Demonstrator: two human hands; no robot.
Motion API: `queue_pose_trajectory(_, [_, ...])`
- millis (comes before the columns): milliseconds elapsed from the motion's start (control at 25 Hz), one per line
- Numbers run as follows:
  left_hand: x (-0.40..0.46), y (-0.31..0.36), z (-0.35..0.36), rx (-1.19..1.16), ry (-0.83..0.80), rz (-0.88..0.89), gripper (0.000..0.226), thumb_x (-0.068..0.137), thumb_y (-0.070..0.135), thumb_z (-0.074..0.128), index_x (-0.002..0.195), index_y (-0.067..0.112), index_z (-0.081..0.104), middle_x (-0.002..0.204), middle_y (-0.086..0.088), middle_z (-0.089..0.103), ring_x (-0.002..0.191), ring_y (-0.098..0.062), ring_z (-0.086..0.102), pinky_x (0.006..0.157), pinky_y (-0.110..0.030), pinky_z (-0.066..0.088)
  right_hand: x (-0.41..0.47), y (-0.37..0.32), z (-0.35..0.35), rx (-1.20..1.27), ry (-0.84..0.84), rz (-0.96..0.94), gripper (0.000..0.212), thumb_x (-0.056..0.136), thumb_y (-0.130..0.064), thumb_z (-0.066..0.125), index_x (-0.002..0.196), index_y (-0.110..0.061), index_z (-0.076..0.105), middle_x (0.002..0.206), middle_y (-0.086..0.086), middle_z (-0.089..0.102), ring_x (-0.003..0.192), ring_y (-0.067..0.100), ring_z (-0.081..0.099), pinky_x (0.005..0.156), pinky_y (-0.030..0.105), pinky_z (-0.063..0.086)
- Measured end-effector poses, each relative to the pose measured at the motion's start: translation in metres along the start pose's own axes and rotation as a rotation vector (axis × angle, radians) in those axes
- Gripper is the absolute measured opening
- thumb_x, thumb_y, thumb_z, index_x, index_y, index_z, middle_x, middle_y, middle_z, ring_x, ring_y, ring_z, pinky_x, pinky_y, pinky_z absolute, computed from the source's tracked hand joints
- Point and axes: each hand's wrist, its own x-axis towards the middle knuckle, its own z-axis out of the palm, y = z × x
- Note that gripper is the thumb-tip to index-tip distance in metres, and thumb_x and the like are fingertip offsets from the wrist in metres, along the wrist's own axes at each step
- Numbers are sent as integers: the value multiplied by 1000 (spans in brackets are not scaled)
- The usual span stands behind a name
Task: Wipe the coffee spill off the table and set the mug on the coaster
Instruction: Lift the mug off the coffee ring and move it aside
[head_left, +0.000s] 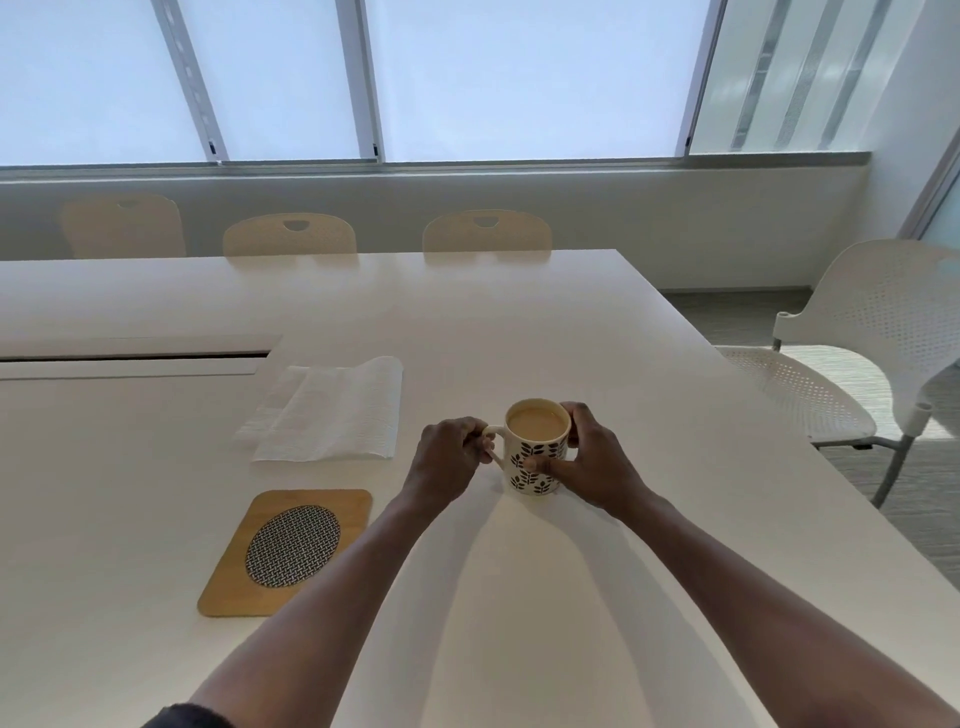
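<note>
Both hands on the mug (537, 452), full of milky coffee and standing on the bare tabletop (545, 322): left hand (447, 460) with fingers closed on the handle, right hand (592, 465) with fingers wrapped round the patterned side. Well apart to the left, the wooden coaster (288, 551) with nothing on it, and beyond it 1 folded paper towel (332, 410) lying flat, seemingly unused. No spill to be made out on the pale surface, so the wiping cannot be judged done or pending; of the 2 steps, setting the mug on the coaster clearly not yet done.
</note>
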Motion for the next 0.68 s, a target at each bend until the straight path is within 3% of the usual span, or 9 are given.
queue_pose_trajectory(680, [56, 20, 27, -55, 71, 49, 10, 93, 6, 63, 91, 4, 73, 74, -8, 74, 70, -20, 73, 74, -43, 60, 44, 13, -48, -33, 59, -120, 79, 62, -55, 84, 122, -20, 47, 106, -5, 65, 97, 13, 64, 80, 36, 57])
